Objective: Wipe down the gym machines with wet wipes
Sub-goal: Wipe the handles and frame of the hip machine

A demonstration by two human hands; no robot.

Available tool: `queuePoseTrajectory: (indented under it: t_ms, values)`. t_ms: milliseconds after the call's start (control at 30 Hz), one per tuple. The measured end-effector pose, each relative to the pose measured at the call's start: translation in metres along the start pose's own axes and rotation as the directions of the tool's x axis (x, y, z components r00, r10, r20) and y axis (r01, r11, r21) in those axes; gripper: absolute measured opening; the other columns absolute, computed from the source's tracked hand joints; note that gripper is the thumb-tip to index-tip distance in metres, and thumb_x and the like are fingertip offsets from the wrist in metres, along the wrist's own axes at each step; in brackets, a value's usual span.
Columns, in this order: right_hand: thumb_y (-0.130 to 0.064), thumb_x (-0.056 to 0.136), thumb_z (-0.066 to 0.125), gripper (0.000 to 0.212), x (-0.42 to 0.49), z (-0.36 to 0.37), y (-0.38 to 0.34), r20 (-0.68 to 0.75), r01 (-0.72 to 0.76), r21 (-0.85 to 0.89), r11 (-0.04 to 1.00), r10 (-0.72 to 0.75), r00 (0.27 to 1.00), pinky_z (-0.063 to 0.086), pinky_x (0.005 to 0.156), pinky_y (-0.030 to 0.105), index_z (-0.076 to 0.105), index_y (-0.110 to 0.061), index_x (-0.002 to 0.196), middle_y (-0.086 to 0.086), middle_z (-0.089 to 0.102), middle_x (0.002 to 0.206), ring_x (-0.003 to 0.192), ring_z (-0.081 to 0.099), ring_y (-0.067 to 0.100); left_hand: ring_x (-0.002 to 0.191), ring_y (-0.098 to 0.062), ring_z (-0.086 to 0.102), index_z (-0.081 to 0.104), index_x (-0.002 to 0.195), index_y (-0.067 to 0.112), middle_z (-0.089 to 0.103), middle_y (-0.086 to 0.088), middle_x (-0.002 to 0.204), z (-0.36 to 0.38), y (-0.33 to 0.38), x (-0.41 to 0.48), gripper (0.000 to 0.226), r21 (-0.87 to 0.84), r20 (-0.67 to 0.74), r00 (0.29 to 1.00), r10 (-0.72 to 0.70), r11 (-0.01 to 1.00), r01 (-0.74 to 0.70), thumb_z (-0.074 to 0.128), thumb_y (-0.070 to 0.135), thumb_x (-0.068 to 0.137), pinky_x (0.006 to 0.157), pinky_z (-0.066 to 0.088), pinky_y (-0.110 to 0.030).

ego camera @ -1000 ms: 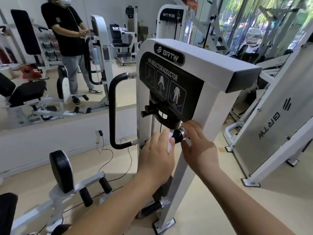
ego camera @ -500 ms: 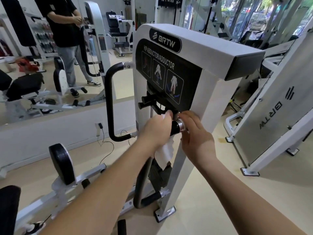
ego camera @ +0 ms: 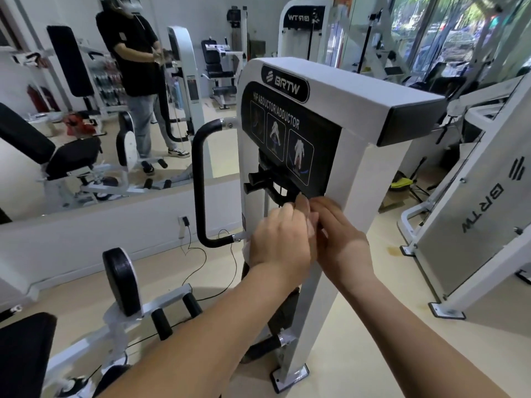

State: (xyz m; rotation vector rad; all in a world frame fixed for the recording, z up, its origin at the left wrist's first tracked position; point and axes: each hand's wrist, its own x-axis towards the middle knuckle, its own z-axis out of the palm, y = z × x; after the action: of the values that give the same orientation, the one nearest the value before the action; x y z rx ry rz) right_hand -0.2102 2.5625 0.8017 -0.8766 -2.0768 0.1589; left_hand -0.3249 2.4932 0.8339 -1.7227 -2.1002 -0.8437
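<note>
Fingers (ego camera: 300, 212) of the left hand (ego camera: 280, 242) clutch a crumpled white wet wipe (ego camera: 246, 252) against the white steel machine (ego camera: 355, 179), right hand (ego camera: 343, 242) unclear; black curved handle (ego camera: 198, 182) probably next.

The left hand (ego camera: 280, 242) is smeared by motion and hides nearly all of the wet wipe (ego camera: 246, 251), which shows only as a white scrap at the hand's lower edge. It crowds against the right hand (ego camera: 342, 239) under the black panel of the hip adductor machine (ego camera: 353, 196), so the 2 hands cover the part they are on, and the right fingertips' hold cannot be told. The black seat pad (ego camera: 23, 354) is cut off at the bottom-left corner.
</note>
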Motion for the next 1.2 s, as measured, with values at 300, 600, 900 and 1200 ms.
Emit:
queuePoseTrajectory:
  t_ms: [300,600,900,1200]
  values:
    - [-0.010,0.088,0.066,0.047,-0.001,-0.006,0.006,0.002,0.072,0.013,0.997,-0.072,0.997,0.060,0.065,0.035,0.066,-0.023,0.132,-0.009,0.062,0.142,0.094,0.073,0.023,0.156,-0.030,0.019,0.046,0.152,0.003,0.034,-0.012,0.165,0.027,-0.087,-0.073,0.052,0.475,0.130,0.795,0.593,0.666,-0.575,0.041,0.029,0.107,0.126,0.018,-0.051]
    - [-0.006,0.092,0.068,0.038,0.003,-0.003,0.009,-0.022,0.099,0.064,0.993,-0.097,0.995,0.060,0.066,0.036,0.067,-0.019,0.128,-0.008,0.065,0.136,0.092,0.072,0.022,0.153,-0.035,0.031,0.042,0.154,0.002,0.032,-0.015,0.165,0.008,-0.046,-0.021,0.053,0.378,0.017,0.787,0.617,0.725,-0.576,0.046,0.029,0.108,0.122,0.031,-0.051]
    - [-0.001,0.087,0.066,0.050,-0.003,-0.001,-0.005,-0.036,0.011,0.029,1.000,-0.010,0.999,0.059,0.064,0.039,0.063,-0.023,0.132,-0.010,0.059,0.141,0.088,0.071,0.031,0.150,-0.035,0.036,0.014,0.160,0.002,0.027,-0.022,0.165,0.036,-0.056,-0.075,0.065,0.089,-0.177,0.961,0.212,0.976,-0.199,0.042,0.011,0.102,0.115,0.044,-0.047]
    - [0.002,0.086,0.066,0.051,-0.003,-0.003,-0.009,-0.018,0.010,0.009,1.000,-0.010,1.000,0.058,0.059,0.041,0.061,-0.023,0.130,-0.009,0.059,0.139,0.083,0.070,0.031,0.088,-0.029,0.058,0.055,0.125,0.011,0.062,-0.017,0.104,0.018,-0.061,-0.101,0.042,-0.685,0.346,0.198,-0.917,-0.103,0.721,0.033,0.042,0.107,0.079,0.047,-0.038]
